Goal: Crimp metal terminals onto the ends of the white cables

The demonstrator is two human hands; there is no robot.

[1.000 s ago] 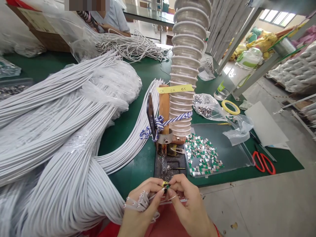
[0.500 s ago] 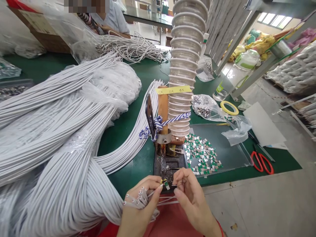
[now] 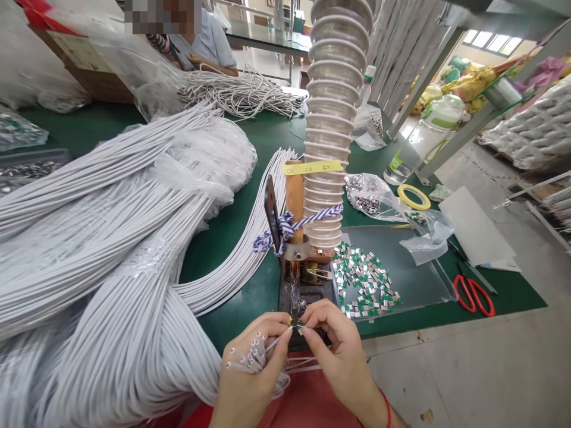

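My left hand (image 3: 250,371) is closed round several white cables (image 3: 255,355), their cut ends sticking out over the back of the hand. Its thumb and forefinger pinch the tip of one cable. Touching fingertips with it, my right hand (image 3: 341,351) pinches a small green-and-silver connector (image 3: 300,331) at that cable tip. Just above the fingertips is the lower end of an upright soldering iron (image 3: 295,285) with a wooden handle (image 3: 294,199), clamped on a dark base (image 3: 317,292). Fingers partly hide the joint between cable and connector.
Loose connectors (image 3: 368,279) lie right of the base, beside red-handled scissors (image 3: 473,295). A ribbed hose (image 3: 332,131) rises behind the iron. Thick bundles of white cable (image 3: 134,255) cover the left side. A bottle (image 3: 417,142) and yellow tape (image 3: 414,197) stand farther right. A person (image 3: 209,44) sits opposite.
My right hand has moved left to meet the left fingertips and now grips the connector there. Both hands are slightly closer to the iron's tip. The view has shifted a little.
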